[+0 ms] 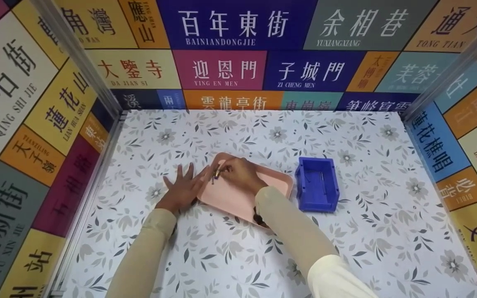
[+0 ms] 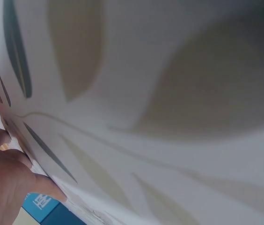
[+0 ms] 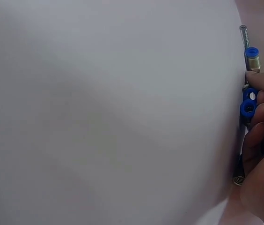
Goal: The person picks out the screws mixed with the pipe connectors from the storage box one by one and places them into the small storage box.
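Observation:
A pink tray (image 1: 230, 198) lies on the flowered table top. My right hand (image 1: 238, 174) reaches over its far left corner and pinches a small bunch of parts there. Up close these are blue-capped pneumatic fittings (image 3: 250, 101) and a metal screw (image 3: 243, 35) lying on the tray (image 3: 122, 112). My left hand (image 1: 184, 188) lies flat on the table with fingers spread, touching the tray's left edge. The left wrist view holds only the table cloth (image 2: 169, 93) and part of that hand (image 2: 5, 183).
A blue plastic bin (image 1: 317, 184) stands just right of the tray, with thin metal parts inside. Colourful sign-covered walls (image 1: 35, 124) close the table on the left, back and right. Something dark (image 1: 259, 218) peeks from under my right sleeve on the tray.

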### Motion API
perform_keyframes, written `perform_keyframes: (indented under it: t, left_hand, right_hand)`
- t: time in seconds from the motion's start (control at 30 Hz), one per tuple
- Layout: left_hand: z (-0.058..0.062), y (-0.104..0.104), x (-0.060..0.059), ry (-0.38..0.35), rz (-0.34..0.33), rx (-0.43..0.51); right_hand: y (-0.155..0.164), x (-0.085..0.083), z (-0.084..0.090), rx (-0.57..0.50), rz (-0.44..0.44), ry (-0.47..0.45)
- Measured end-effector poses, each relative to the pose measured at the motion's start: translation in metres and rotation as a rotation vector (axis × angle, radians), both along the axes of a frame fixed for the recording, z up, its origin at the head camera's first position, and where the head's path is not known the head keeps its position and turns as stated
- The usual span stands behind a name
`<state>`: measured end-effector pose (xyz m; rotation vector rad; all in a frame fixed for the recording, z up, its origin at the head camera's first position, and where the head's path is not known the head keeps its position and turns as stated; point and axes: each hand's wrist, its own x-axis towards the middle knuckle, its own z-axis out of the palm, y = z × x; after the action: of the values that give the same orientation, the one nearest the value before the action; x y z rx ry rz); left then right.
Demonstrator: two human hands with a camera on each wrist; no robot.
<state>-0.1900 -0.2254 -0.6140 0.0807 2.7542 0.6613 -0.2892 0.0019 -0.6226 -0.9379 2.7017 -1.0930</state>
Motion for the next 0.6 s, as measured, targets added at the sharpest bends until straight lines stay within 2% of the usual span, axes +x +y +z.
perform_keyframes:
  t: [0.27, 0.6]
  left_hand:
    - [-0.0008, -0.0004, 0.0006, -0.001, -0.013, 0.011]
    - [-0.0057, -0.0014, -0.0045, -0.012, -0.013, -0.012]
  right_hand:
    - [0.002, 0.0022, 0.0043, 0.038, 0.023, -0.041]
    - [0.0033, 0.0004, 0.0099, 0.124, 0.074, -0.035]
